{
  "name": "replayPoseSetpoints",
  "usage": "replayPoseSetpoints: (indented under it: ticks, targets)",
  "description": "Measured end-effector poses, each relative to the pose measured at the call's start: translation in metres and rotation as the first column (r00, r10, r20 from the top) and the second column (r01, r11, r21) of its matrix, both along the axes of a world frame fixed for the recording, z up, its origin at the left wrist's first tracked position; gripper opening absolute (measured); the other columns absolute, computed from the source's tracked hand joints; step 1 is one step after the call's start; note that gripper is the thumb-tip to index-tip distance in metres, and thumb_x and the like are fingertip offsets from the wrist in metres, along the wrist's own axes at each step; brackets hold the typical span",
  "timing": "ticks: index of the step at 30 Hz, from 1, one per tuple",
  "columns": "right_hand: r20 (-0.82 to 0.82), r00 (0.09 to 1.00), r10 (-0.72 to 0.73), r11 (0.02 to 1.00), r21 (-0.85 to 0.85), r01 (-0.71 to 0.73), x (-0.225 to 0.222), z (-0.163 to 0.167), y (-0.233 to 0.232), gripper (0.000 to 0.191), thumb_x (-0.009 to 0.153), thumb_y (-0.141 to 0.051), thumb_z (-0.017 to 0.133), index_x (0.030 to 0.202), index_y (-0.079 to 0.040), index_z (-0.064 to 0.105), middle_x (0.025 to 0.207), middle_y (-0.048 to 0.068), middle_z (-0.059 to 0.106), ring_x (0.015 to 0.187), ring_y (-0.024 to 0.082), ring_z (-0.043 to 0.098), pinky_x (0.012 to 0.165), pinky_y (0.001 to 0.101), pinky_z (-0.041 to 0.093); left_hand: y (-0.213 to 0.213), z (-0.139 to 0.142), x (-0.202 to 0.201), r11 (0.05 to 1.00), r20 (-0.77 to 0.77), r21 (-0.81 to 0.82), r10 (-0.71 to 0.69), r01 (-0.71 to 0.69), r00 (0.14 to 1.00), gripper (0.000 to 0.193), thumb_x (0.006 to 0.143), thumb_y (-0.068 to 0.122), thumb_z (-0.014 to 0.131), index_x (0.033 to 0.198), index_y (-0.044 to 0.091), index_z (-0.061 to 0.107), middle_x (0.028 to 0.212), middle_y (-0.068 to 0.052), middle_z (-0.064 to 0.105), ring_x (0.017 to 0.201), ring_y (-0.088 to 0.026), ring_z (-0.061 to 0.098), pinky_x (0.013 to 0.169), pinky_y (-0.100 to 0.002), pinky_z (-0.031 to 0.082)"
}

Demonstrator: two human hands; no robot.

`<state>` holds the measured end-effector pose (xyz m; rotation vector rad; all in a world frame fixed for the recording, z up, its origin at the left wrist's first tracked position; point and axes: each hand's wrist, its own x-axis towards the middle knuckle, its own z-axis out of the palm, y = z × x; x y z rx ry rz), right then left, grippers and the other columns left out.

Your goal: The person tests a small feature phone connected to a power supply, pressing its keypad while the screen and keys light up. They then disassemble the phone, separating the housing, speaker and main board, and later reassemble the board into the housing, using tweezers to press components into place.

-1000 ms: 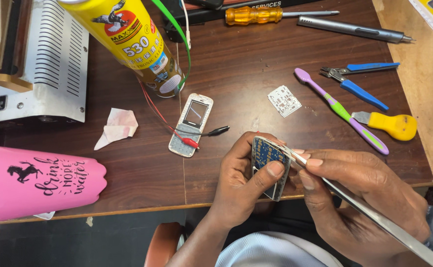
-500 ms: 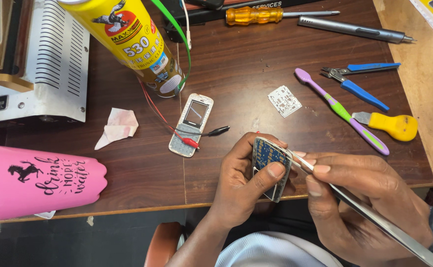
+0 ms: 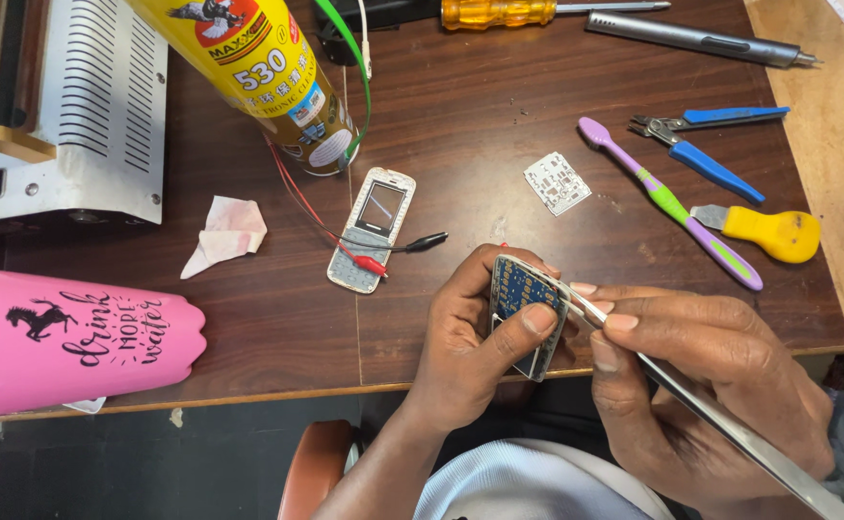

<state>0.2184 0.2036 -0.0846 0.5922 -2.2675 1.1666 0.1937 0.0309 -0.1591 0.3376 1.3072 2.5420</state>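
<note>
My left hand grips a small blue circuit board near the table's front edge, thumb across its face. My right hand holds long metal tweezers, their tips touching the board's upper right edge. A white phone front with keypad and screen lies further back on the dark wooden table, with a red clip lead and a black clip lead resting across it.
A yellow spray can, a white vented machine and a pink bottle are at the left. A keypad sheet, purple toothbrush, blue pliers, yellow-handled tool, screwdrivers and crumpled tissue lie around.
The tweezers' tips have shifted slightly along the board's upper edge. My left hand and the board have stayed nearly still.
</note>
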Motion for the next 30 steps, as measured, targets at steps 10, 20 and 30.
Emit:
replayPoseSetpoints:
  ticks: [10,20,30]
  targets:
    - [-0.020,1.000,0.001,1.000,-0.013,-0.001,0.005,-0.013,0.007,0.020,0.092,0.001,0.070,0.106,0.004,0.056,0.102,0.023,0.071,0.089,0.021,0.077,0.072,0.0264,0.064,0.001,-0.001,0.000,0.999,0.027,0.034,-0.016,0.015,1.000,0.030,0.103,0.019,0.071,0.122,0.002,0.056,0.105,-0.009,0.070,0.094,-0.014,0.070,0.084,-0.031,0.061]
    - [0.147,0.980,-0.134,0.943,-0.285,0.172,0.013,-0.020,0.020,0.021,0.107,-0.010,0.071,0.116,0.002,0.056,0.108,0.017,0.070,0.090,0.015,0.073,0.079,0.0211,0.060,0.008,0.003,0.000,1.000,0.056,0.026,0.003,-0.004,0.998,0.028,0.102,0.017,0.071,0.121,0.002,0.056,0.105,-0.007,0.068,0.097,-0.013,0.070,0.082,-0.032,0.064]
    - [-0.025,0.999,-0.041,0.999,-0.003,0.041,0.002,-0.018,0.012,0.022,0.104,-0.007,0.071,0.117,0.003,0.057,0.111,0.022,0.072,0.089,0.019,0.077,0.073,0.0220,0.061,0.010,0.007,0.003,1.000,-0.019,-0.009,0.017,-0.017,1.000,0.028,0.107,0.019,0.071,0.123,-0.001,0.057,0.107,-0.009,0.070,0.099,-0.012,0.070,0.090,-0.032,0.064]
